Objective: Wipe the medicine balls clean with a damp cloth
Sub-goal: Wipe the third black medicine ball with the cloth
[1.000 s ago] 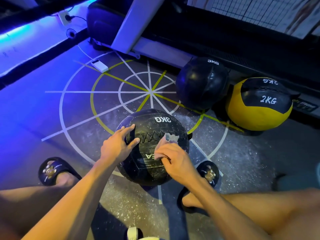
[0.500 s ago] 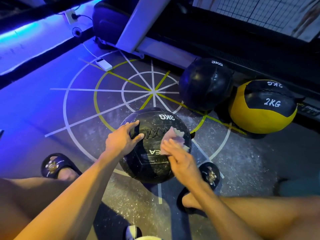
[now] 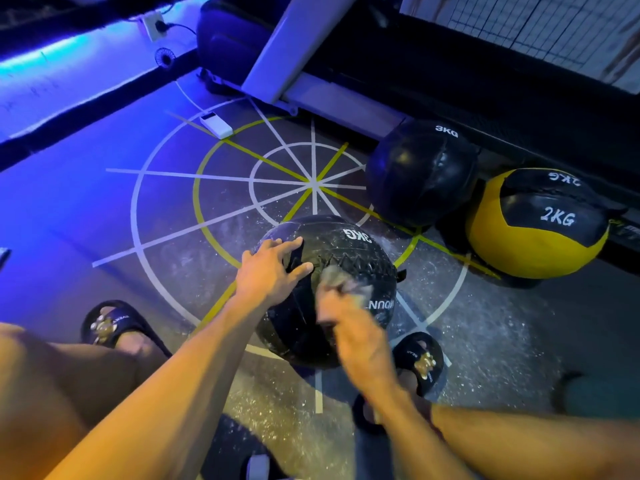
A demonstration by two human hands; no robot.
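— Black leather, scuffed white: what sits at centre?

— A 3KG medicine ball [image 3: 332, 271] on the gym floor [image 3: 104, 220], over painted white and yellow target lines, between the squatting person's two slippered feet.

— And the hands?

— The left hand [image 3: 268, 270] lies on the ball's upper left with fingers straight and spread, bracing it. The right hand [image 3: 353, 332], blurred, presses a pale cloth [image 3: 341, 280] against the ball's near right face; whether its fingers curl round the cloth I cannot tell.

— What lies behind?

— A second black 3KG ball [image 3: 420, 171] at far right, with a yellow-and-black 2KG ball [image 3: 533, 233] just beside it, both against a dark machine base. A white remote [image 3: 216, 124] rests on the floor at far left under blue light.
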